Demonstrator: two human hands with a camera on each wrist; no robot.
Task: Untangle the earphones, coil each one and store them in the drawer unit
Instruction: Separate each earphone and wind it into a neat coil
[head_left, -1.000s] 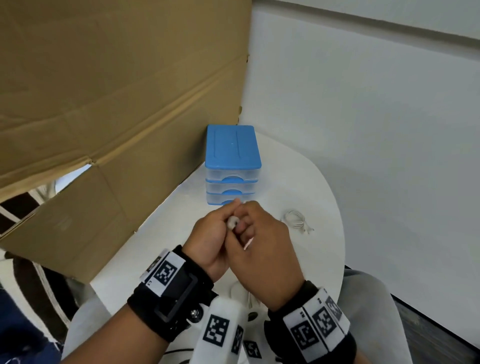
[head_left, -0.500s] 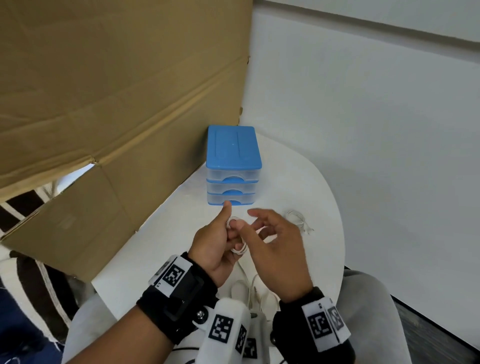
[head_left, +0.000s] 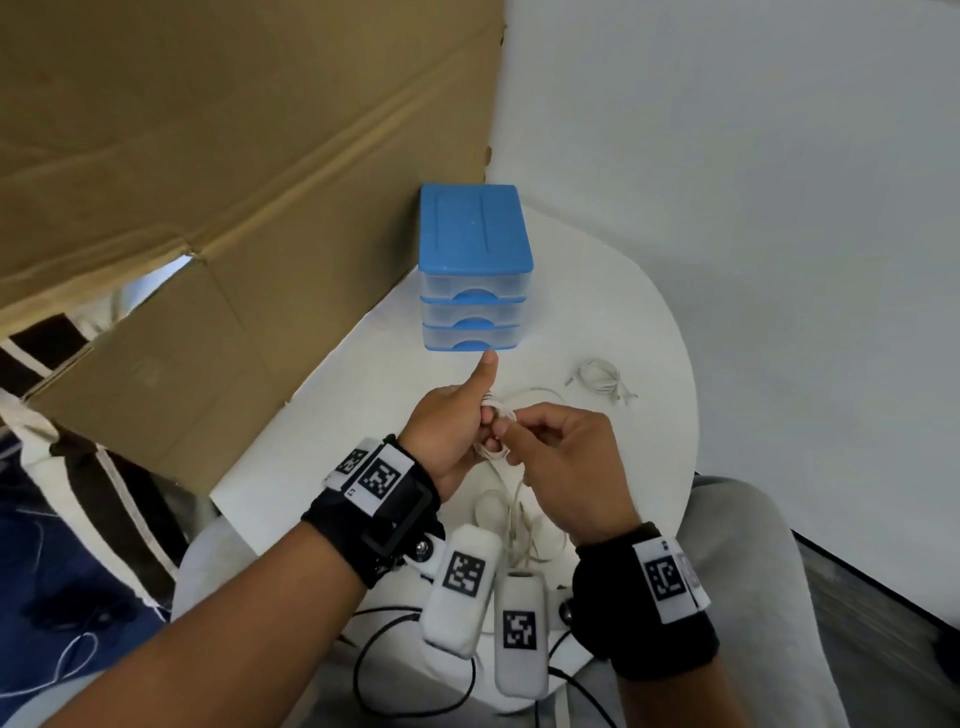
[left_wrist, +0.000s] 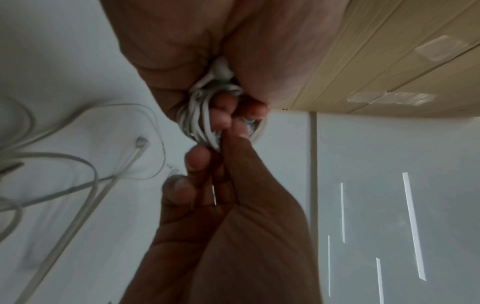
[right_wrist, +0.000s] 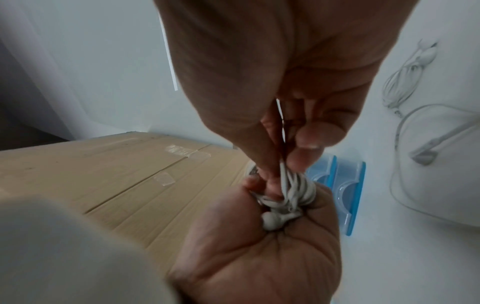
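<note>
White earphone cable (head_left: 497, 431) (left_wrist: 200, 115) (right_wrist: 291, 191) is wound in loops round the curled fingers of my left hand (head_left: 457, 431), whose thumb sticks up. An earbud (right_wrist: 272, 221) lies in that palm. My right hand (head_left: 561, 457) pinches the cable (right_wrist: 281, 164) between thumb and fingers right at the coil. The cable's loose rest (head_left: 511, 514) trails down onto the white table (head_left: 649, 441). A second coiled earphone (head_left: 600, 378) (right_wrist: 405, 82) lies on the table to the right. The blue-topped drawer unit (head_left: 475, 270) stands behind my hands, all three drawers closed.
A large cardboard sheet (head_left: 208, 182) leans along the table's left side. A white wall (head_left: 753, 208) is close on the right. Black cables (head_left: 389, 654) and white tagged sensor units (head_left: 462, 587) hang below my wrists near the table's front edge.
My hands have come apart a little and drawn nearer. The right hand has carried the cable round the left fingers, and the left thumb now points up. More cable loop shows behind the hands.
</note>
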